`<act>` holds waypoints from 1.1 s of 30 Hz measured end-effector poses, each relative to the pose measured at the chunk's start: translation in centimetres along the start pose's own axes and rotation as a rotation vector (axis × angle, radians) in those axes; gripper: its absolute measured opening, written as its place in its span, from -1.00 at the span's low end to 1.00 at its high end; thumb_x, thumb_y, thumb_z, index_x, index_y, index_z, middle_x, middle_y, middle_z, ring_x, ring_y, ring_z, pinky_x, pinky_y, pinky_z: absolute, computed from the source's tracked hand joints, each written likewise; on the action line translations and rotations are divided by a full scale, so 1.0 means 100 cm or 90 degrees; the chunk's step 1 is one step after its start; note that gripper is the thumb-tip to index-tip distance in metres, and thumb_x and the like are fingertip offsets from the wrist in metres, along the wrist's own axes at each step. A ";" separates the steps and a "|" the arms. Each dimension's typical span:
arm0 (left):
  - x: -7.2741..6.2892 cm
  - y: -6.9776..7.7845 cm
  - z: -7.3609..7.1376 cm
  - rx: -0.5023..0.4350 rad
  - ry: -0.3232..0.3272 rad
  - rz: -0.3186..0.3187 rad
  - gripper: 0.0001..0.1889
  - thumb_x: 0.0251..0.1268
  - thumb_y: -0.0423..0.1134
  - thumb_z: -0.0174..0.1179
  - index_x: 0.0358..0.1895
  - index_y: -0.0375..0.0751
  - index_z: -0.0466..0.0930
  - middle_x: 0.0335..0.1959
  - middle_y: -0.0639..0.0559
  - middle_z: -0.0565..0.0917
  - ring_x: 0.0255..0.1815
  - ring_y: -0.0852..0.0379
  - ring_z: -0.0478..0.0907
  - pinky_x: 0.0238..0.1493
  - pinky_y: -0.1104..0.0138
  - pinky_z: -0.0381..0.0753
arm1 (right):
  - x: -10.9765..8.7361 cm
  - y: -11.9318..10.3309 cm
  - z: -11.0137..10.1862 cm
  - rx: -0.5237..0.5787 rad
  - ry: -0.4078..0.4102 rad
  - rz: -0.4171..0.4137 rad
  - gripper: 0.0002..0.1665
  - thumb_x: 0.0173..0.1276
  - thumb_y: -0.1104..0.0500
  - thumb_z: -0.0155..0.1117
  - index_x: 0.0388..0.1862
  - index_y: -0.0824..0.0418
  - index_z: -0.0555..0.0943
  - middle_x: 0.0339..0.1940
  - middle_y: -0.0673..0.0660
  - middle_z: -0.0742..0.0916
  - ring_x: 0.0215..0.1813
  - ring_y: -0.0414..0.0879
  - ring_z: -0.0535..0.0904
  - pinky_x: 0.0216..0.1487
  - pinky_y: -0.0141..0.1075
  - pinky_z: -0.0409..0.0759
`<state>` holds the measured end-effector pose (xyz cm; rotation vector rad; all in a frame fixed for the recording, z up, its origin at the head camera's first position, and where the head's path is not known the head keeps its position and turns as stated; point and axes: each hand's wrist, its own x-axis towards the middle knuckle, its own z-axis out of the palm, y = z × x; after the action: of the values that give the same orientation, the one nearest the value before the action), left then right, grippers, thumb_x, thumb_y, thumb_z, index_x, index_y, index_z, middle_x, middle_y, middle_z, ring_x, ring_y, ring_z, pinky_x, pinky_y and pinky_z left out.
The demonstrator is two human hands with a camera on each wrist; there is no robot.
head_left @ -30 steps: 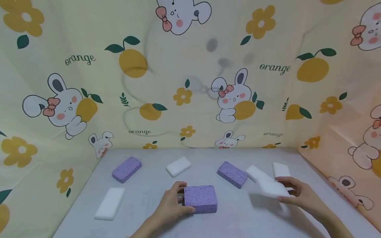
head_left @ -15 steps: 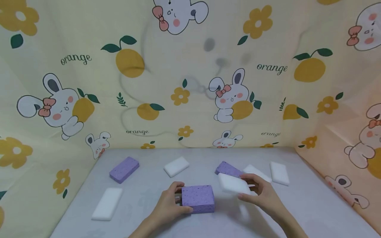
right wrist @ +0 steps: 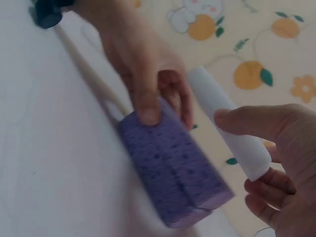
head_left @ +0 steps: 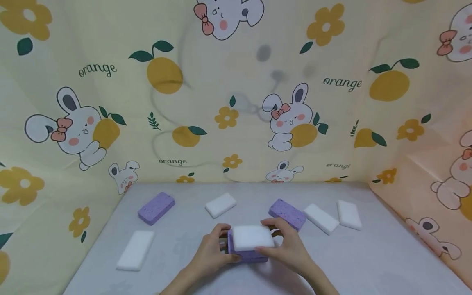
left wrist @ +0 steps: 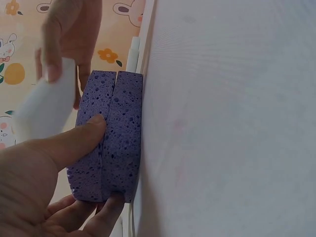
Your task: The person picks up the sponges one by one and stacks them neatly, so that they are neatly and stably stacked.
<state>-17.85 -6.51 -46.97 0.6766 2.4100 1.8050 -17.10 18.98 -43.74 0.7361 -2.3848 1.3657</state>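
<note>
Two purple sponges (head_left: 254, 259), stacked flat on each other, lie on the table in front of me. My left hand (head_left: 212, 250) grips the stack from its left end, thumb along the near side and fingers behind, as the left wrist view also shows. A white sponge (head_left: 252, 237) is held by my right hand (head_left: 291, 248), pinched between thumb and fingers. It hovers over the stack; in the right wrist view a gap separates the white sponge (right wrist: 229, 126) from the purple sponges (right wrist: 173, 163). The white sponge hides most of the stack's top in the head view.
Behind the hands lie a purple sponge (head_left: 156, 208), a white sponge (head_left: 221, 205) and another purple sponge (head_left: 287, 214). Two white sponges (head_left: 321, 218) are at the right, and one white sponge (head_left: 135, 250) at the left. A printed cloth (head_left: 236, 94) encloses the table (head_left: 177, 246).
My right hand has carried the white sponge leftward from the right side to above the purple stack. The left hand has stayed on the stack.
</note>
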 end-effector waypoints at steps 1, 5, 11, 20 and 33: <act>0.000 0.000 0.000 0.005 0.000 -0.001 -0.16 -0.13 -0.27 0.59 0.26 -0.34 0.30 0.19 -0.36 0.50 0.17 -0.24 0.52 0.04 0.23 0.62 | 0.000 0.001 0.003 -0.006 0.004 0.000 -0.25 -0.09 0.06 0.69 0.10 0.18 0.58 -0.01 0.01 0.66 -0.03 -0.06 0.58 -0.07 -0.13 0.64; 0.000 0.002 0.001 0.012 0.002 -0.008 -0.16 -0.14 -0.27 0.60 0.26 -0.33 0.31 0.18 -0.35 0.51 0.18 -0.23 0.51 0.03 0.23 0.62 | 0.001 0.005 0.010 -0.025 0.013 0.011 -0.22 -0.13 0.05 0.71 0.10 0.17 0.58 0.00 -0.01 0.67 -0.01 -0.07 0.58 0.00 -0.08 0.61; 0.001 0.003 0.002 0.030 0.004 -0.020 -0.15 -0.12 -0.26 0.60 0.26 -0.38 0.30 0.18 -0.33 0.52 0.20 -0.22 0.49 0.03 0.21 0.62 | 0.004 0.012 0.018 -0.028 -0.010 -0.002 -0.16 -0.23 0.16 0.74 0.11 0.22 0.57 0.03 0.00 0.66 0.05 -0.06 0.57 0.04 -0.06 0.61; 0.001 0.002 0.001 0.030 0.001 -0.018 -0.15 -0.10 -0.24 0.59 0.27 -0.39 0.29 0.19 -0.35 0.51 0.20 -0.20 0.49 0.04 0.23 0.62 | 0.007 0.012 0.017 -0.003 -0.031 0.049 -0.11 -0.25 0.10 0.75 0.13 0.25 0.56 0.01 0.07 0.67 0.03 -0.05 0.59 0.06 -0.01 0.60; 0.001 0.004 0.001 0.030 0.001 -0.013 -0.16 -0.08 -0.26 0.58 0.27 -0.41 0.29 0.20 -0.37 0.50 0.21 -0.23 0.48 0.05 0.20 0.62 | 0.008 0.014 0.018 0.014 -0.041 0.121 -0.07 -0.25 0.03 0.75 0.17 0.16 0.55 0.02 0.02 0.68 0.04 -0.05 0.59 0.13 0.04 0.54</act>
<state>-17.77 -6.34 -46.62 0.6518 2.4590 1.7460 -18.52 17.82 -45.25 0.5800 -2.5500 1.4645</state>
